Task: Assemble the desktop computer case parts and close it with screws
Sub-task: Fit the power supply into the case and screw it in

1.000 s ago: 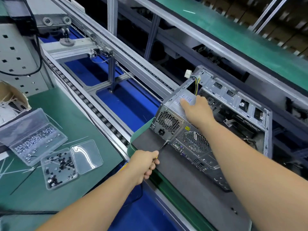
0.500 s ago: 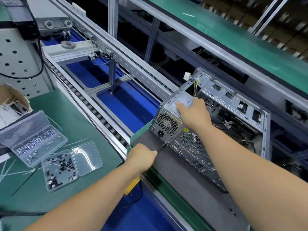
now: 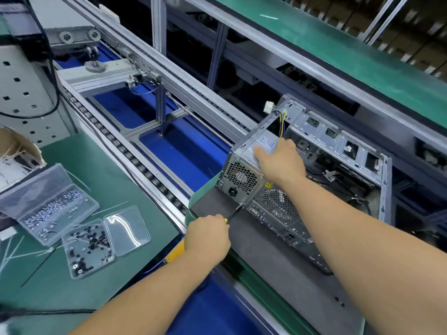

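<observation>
The left hand (image 3: pixel 207 234) is clenched round a screwdriver (image 3: pixel 234 211), tip at the rear panel of the open computer case (image 3: pixel 278 201) on the grey mat (image 3: pixel 261 247). The right hand (image 3: pixel 281 163) presses flat on the power supply (image 3: pixel 262 143). Two open plastic boxes, silver screws (image 3: pixel 52 209) and black screws (image 3: pixel 88 247), sit well left.

Yellow warning triangle (image 3: pixel 267 185) on case (image 3: pixel 285 209).

**Open computer case lying on its side**

The grey metal computer case (image 3: pixel 326 170) lies on a dark mat (image 3: pixel 278 257), its side panel off and the inside open upward. Its rear panel, with two honeycomb fan grilles and a row of ports, faces the person. The power supply (image 3: pixel 262 145) sits in the near left corner, label up, with yellow and black wires (image 3: pixel 281 122) rising to a white plug. A screwdriver (image 3: pixel 233 212) tip meets the rear panel below the power socket.
</observation>
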